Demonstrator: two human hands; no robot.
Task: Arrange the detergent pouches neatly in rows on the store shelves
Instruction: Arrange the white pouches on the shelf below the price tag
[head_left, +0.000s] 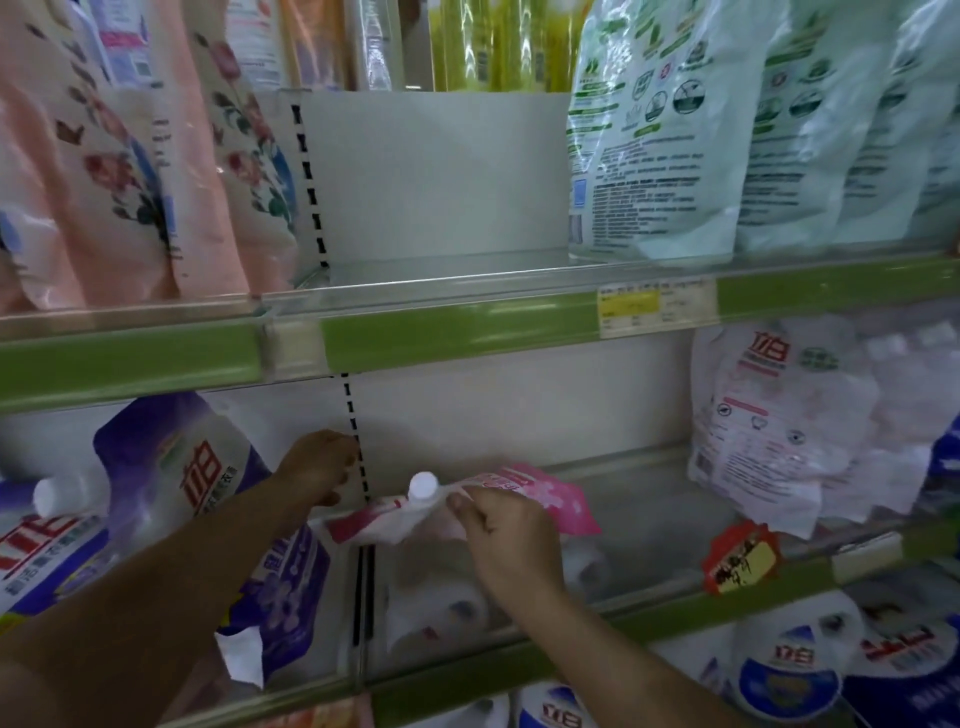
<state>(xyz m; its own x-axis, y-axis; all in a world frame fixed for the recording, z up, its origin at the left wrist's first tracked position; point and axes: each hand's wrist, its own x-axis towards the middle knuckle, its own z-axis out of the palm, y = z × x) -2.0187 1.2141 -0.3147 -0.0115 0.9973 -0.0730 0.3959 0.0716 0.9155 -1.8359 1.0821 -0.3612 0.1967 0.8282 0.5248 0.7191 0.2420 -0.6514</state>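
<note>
A pink-and-white detergent pouch (524, 499) with a white cap lies tilted over the middle shelf (649, 525). My right hand (506, 540) grips its top edge just right of the cap. My left hand (317, 465) reaches to the pouch's left end near the black slotted upright; whether it touches the pouch I cannot tell. Purple pouches (208, 478) stand to the left on the same shelf. White pouches (769, 415) lean at the right.
The upper shelf (441, 270) has a gap between peach floral pouches (104, 171) at left and pale green pouches (727, 145) at right. Green price rails (467, 327) front each shelf. A red tag (743, 558) hangs on the lower rail. Blue-and-white pouches (789, 670) sit below.
</note>
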